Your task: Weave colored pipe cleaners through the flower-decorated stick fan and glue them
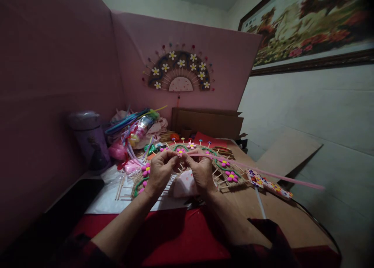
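Evidently part-finished, I'd judge: twine-wound fan [183, 185] lies on desk [295, 225], puffy pink flowers [231, 176] and wavy green cord [217, 157] already in place. Fuzzy pink strip [263, 171], long and thin, is above it, unattached. I read left hand [163, 168] and right hand [201, 173] as narrow grips, both pinching its near end.

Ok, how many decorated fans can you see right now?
2: the upper fan against the pink panel, and the lower fan on the table, partly covered by the left hand and right hand. Others could be hidden.
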Tool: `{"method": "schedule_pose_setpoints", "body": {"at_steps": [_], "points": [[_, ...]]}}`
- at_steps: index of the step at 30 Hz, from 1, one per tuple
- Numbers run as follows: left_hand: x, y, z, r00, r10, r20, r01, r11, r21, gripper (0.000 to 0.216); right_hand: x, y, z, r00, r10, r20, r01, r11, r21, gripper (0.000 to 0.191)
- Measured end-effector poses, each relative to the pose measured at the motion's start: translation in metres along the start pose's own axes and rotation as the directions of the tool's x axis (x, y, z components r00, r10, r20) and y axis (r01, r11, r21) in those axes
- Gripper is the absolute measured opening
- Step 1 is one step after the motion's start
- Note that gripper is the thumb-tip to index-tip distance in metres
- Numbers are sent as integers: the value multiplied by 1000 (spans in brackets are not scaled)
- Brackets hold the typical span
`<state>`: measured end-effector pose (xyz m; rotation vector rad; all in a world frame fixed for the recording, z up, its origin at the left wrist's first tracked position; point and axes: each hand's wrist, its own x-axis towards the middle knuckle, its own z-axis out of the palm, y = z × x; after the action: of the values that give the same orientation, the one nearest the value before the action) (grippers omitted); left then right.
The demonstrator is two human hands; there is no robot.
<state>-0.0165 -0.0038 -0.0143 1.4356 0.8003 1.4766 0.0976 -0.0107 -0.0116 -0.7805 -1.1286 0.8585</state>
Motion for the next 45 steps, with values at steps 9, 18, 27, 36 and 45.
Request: {"method": "schedule_pose_setpoints", "body": {"at_steps": [9,18,27,36,45], "points": [[0,2,-10,895,377,237,-382,374,845,14,1,7,-2,981,162,109,-141,973,-182,29],[3,4,-4,997,67,-24,-60,974,220,12,3,4,-1,973,176,152,-194,975,112,29],[1,5,-7,940,316,127,-307,627,716,11,1,3,-1,945,275,178,-281,960,13,30],[5,-5,-5,998,45,46,-52,984,171,15,2,5,-1,963,225,148,-242,964,108,29],[3,3,-4,998,-43,53,37,993,111,15,4,7,-1,957,247,154,-259,964,65,30]]}}
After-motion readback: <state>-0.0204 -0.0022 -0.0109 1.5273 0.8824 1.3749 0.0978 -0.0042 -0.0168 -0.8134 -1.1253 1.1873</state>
